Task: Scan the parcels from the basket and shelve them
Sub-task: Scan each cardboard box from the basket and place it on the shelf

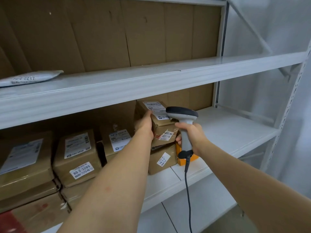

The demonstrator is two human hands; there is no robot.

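A: What colours are the parcels?
B: Brown cardboard boxes (76, 157) carry white labels (81, 169) printed in black; one grey mailer bag (30, 78) lies on the upper shelf (151, 81).
A: And the shelving?
B: White metal, backed with brown cardboard sheets (117, 31).
A: The scanner (184, 128)?
B: Light grey handle, dark grey head, black cable (187, 190); an orange box (182, 161) shows behind it

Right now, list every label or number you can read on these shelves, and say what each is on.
"2-2217": grey mailer, upper shelf; anything before it is unreadable.
"80-2-3205": sticker on the left box; the line below ends "5元", the rest is blurred.
"70-2-5": sticker on the lower box, cut off.
Upside-down sticker on the held box: unclear, perhaps "56-2-3201".
Shipping labels: too small to read.
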